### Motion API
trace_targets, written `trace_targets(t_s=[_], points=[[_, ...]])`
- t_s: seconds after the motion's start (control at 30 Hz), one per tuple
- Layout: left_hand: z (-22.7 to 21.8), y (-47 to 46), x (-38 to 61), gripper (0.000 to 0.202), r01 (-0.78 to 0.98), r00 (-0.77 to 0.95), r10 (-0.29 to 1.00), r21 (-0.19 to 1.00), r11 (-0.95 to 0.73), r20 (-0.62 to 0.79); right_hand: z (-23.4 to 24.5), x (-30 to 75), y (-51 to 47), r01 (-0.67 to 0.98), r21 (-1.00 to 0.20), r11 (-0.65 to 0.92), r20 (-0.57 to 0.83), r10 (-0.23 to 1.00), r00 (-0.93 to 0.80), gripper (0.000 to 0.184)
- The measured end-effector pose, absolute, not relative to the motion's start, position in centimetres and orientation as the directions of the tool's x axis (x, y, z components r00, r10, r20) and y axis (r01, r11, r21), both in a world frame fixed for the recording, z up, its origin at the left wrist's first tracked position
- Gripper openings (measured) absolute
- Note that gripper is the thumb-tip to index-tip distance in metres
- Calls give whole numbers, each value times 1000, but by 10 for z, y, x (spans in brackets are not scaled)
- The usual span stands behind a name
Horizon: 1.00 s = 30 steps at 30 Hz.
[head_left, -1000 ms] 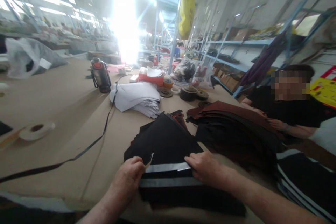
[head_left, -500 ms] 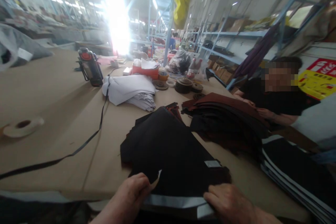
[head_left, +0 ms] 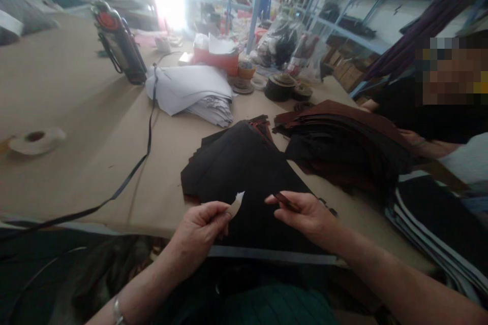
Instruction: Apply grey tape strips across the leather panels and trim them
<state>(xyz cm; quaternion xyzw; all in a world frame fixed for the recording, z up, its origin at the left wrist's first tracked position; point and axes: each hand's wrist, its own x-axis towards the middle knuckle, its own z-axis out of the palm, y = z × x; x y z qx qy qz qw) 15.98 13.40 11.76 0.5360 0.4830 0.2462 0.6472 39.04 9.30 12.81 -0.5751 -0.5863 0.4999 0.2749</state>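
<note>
My left hand (head_left: 206, 221) pinches a short off-white paper strip (head_left: 237, 204), its torn-looking end pointing up. Between the thumb and fingers of my right hand (head_left: 308, 213) is a thin dark brown piece (head_left: 285, 201), whose kind I cannot make out. Both hands hover above a fanned stack of black sheets (head_left: 232, 162) with reddish-brown undersides. Along the near edge of the top sheet runs a pale grey strip (head_left: 274, 254).
A brown-black sheet stack (head_left: 343, 137) lies to the right, near a seated person. White sheets (head_left: 190, 91), a bottle (head_left: 120, 43), a tape roll (head_left: 36, 141) and a black strap (head_left: 129, 177) lie left. Black sheets with grey edges (head_left: 434, 233) are at right.
My view has tipped downward. My right hand has left the pale strip at the near edge and now holds a dark brown piece. The left hand still holds the paper strip.
</note>
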Motion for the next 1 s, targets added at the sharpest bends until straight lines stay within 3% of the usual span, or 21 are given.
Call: trace_targets(t_s=[0.13,0.27,0.4,0.6,0.8,0.93,1.0], points=[[111,132,160,29,164,378,851,931,326,-365,128,358,131,124,-978,-165,-195,937,-290,30],[110,132,160,30,181,351,856,925,336,-379,121,347,148,149,-964,-219,-257,911,-324,15],[112,135,160,27,185,355,858,927,326,-372,117,345,151,177,-969,-170,-221,919,-327,17],[108,144,164,28,239,321,903,947,213,-284,112,337,149,317,-947,55,-26,969,-245,13],[98,148,170,46,116,141,945,953,280,-295,98,329,139,493,-749,443,309,892,-331,13],[88,146,165,39,74,159,964,976,206,-215,92,324,134,494,-650,578,403,813,-420,16],[85,145,161,34,92,203,957,977,193,-209,93,323,134,487,-657,576,408,814,-413,16]])
